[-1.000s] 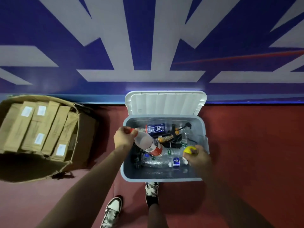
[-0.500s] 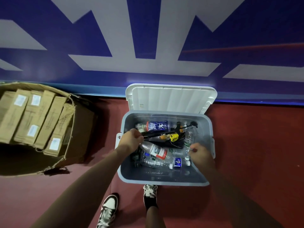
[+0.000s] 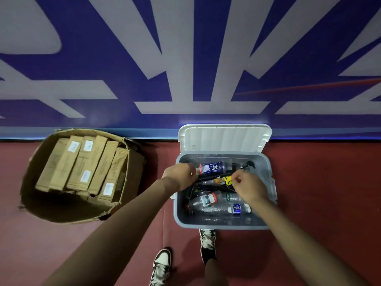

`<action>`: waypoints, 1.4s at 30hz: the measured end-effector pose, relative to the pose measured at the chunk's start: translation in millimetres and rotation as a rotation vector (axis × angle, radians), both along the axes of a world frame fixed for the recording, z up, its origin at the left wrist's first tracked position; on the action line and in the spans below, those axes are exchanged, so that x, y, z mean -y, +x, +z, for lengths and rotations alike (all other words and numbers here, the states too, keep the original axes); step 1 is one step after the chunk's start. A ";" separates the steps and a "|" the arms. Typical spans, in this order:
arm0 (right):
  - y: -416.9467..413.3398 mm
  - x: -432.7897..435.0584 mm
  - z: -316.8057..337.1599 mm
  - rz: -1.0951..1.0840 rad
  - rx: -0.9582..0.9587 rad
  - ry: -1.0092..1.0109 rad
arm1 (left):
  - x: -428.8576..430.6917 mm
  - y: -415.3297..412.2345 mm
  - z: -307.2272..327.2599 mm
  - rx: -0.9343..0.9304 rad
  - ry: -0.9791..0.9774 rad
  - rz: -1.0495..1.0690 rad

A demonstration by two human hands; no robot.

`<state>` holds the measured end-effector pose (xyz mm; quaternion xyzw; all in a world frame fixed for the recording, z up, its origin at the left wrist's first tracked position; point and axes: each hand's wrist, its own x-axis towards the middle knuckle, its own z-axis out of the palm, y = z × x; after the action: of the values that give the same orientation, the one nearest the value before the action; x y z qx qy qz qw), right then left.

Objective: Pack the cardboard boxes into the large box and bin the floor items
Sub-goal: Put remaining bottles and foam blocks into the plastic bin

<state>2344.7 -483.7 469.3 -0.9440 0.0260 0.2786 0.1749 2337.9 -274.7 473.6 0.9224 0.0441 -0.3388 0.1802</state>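
Observation:
A grey plastic bin (image 3: 222, 225) stands open on the red floor, its white lid (image 3: 224, 138) leaning back against the wall. Inside lie several plastic bottles, one with a blue label (image 3: 211, 168), one with a red cap band (image 3: 208, 200), and a black rod-shaped tool (image 3: 216, 176) with a yellow part (image 3: 227, 180). My left hand (image 3: 181, 176) hovers over the bin's far left, fingers curled over the rod's end. My right hand (image 3: 250, 187) is curled over the bin's middle with nothing visible in it. The large cardboard box (image 3: 68, 211) on the left holds several long cardboard boxes (image 3: 82, 164).
A blue and white wall runs just behind the bin and the large box. My two feet in black and white shoes (image 3: 207, 242) stand at the bin's near edge. Red floor spreads to the right of the bin.
The red-banded bottle left my left hand and now lies in the bin. The yellow ball is gone from my right hand. Both hands moved toward the bin's far side.

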 end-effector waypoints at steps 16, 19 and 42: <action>-65.4 -97.7 127.8 0.266 0.031 -0.071 | -95.9 -88.7 137.4 0.175 -0.032 0.033; -82.4 -122.8 143.4 0.327 0.038 -0.052 | -113.7 -112.8 150.5 0.202 -0.046 0.085; -208.7 -177.3 201.8 0.973 0.148 0.002 | -115.9 -364.9 178.1 0.292 -0.029 0.811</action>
<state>2136.0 -306.4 671.2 -0.8638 -0.4307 0.2602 0.0270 1973.0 -158.7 651.7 0.8661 0.3723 -0.1071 0.3160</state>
